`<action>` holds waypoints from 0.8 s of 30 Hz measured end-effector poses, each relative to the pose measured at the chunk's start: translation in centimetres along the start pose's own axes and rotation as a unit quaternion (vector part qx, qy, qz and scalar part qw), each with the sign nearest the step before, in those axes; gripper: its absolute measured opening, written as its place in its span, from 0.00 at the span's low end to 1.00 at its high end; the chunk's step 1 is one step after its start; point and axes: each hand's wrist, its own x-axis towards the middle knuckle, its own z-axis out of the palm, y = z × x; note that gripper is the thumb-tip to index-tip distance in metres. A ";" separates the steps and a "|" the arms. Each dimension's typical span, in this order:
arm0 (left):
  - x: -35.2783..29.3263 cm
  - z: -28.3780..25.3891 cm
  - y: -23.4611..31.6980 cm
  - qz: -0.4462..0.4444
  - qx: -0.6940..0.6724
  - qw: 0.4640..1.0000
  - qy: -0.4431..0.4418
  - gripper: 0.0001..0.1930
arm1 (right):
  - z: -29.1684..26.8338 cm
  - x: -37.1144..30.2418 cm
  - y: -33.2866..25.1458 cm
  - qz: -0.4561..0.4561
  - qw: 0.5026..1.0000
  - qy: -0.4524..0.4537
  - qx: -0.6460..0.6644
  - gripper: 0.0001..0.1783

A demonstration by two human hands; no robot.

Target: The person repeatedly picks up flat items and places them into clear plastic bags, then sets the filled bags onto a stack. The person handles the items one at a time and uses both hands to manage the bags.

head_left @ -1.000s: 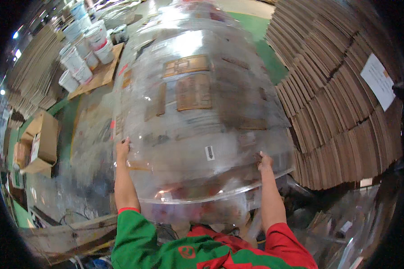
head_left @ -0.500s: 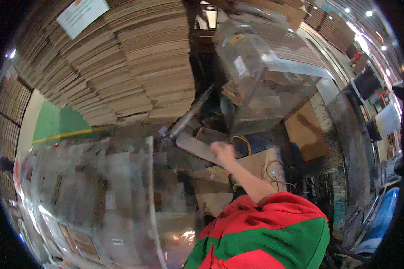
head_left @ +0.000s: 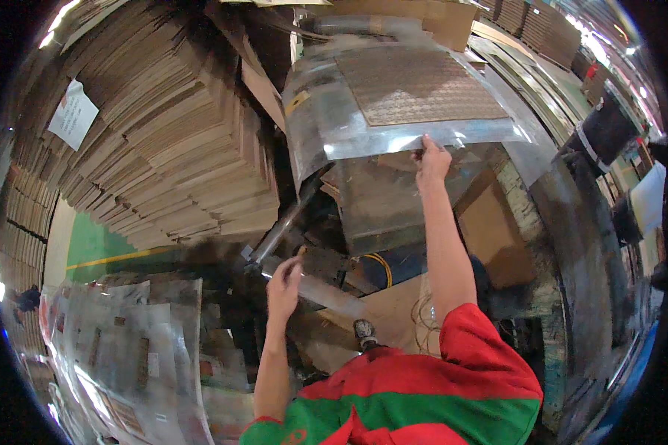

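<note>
My right hand [head_left: 433,161] reaches forward and pinches the near edge of a large clear plastic sheet [head_left: 393,141]. A brown textured panel [head_left: 423,85] lies on that sheet. My left hand [head_left: 283,288] is raised over a pale flat bar [head_left: 323,293], its fingers loosely extended and slightly blurred. I see nothing held in it. Whether it touches the bar is unclear. A thin metal rail [head_left: 286,222] slants up from the bar's far end to beneath the sheet's left corner.
Tall stacks of flat cardboard [head_left: 156,141] stand at the left, with a white paper [head_left: 73,115] attached. Clear sheets [head_left: 126,356] hang at the lower left. A yellow cable [head_left: 382,268] and a brown board [head_left: 501,230] lie lower down. Dark rolls [head_left: 605,133] are at the right.
My right hand has moved from beside the pale bar up to the sheet's near edge. My left hand has come into view. The head view has shifted, and the textured panel shows more clearly.
</note>
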 end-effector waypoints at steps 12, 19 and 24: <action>1.4 12.5 6.5 -0.129 -0.576 0.807 0.021 0.19 | -11.6 -19.2 0.1 0.143 0.978 -0.140 -0.052 0.14; -1.4 12.7 5.1 -0.155 -0.554 0.815 0.074 0.19 | -18.0 -13.8 1.3 0.206 0.958 -0.019 0.197 0.21; -1.7 12.3 5.9 -0.132 -0.542 0.827 0.073 0.19 | -20.5 -7.2 0.2 0.124 0.967 0.030 0.223 0.24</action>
